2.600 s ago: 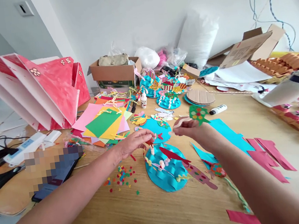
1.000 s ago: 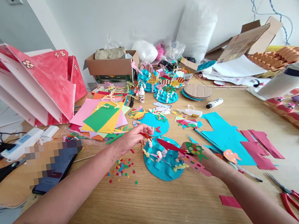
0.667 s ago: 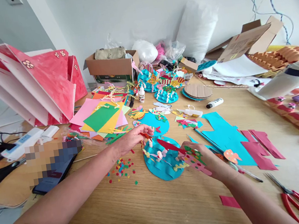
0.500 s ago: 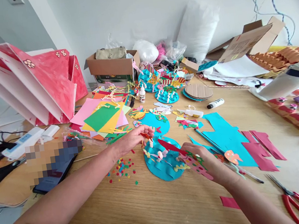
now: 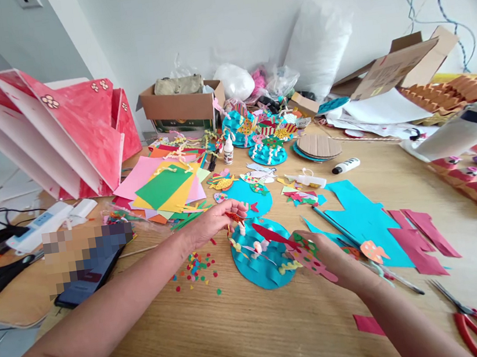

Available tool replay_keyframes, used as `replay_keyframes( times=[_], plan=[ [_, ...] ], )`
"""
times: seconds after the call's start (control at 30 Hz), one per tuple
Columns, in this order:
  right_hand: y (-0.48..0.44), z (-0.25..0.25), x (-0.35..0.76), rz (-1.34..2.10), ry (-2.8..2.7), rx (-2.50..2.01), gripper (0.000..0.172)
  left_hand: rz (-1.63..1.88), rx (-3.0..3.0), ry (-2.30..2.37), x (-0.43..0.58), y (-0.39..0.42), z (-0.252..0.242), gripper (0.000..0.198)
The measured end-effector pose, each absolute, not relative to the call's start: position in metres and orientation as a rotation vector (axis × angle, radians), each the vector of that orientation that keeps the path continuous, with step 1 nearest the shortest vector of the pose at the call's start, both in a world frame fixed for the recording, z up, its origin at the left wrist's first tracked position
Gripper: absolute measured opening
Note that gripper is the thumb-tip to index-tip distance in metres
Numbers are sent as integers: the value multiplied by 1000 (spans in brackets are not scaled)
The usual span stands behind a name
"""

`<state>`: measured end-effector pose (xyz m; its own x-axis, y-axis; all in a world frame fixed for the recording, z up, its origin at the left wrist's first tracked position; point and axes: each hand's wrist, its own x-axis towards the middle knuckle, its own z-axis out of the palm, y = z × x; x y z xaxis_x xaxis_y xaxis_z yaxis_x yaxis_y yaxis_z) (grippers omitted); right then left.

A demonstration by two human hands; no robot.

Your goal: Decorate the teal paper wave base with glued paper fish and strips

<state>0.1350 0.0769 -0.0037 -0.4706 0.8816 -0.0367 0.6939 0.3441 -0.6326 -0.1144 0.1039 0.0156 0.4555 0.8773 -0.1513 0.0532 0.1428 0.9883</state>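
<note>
Down has come my right hand point(image 5: 328, 253), holding the green fish point(image 5: 308, 243) right of the blue disc point(image 5: 258, 279) at frame centre, where my left hand point(image 5: 216, 219) pinches the red fish point(image 5: 234, 217), so both work there.

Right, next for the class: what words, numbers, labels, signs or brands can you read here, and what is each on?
"210", seemingly, with an unclear last character: on the small pale tag.
Too blurred to read: marks on the upright bottle, black-capped bottle, tilted carton and green-sided box.
</note>
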Motion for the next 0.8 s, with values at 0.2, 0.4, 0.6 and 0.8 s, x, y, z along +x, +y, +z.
replay_keyframes(
  times=[0.2, 0.4, 0.6, 0.8],
  plan=[
    [82, -14, 137, 915, -2369, -1439, 20, 740, 1311, 928, -115, 105, 12, 32],
    [78, -6, 133, 987, -2303, -1476, 17, 743, 1306, 935, -117, 103, 11, 33],
    [75, -2, 133, 942, -2306, -1442, 13, 761, 1265, 951, -113, 101, 14, 29],
    [74, -4, 133, 946, -2275, -1421, 12, 788, 1226, 929, -113, 101, 10, 29]
  ],
)
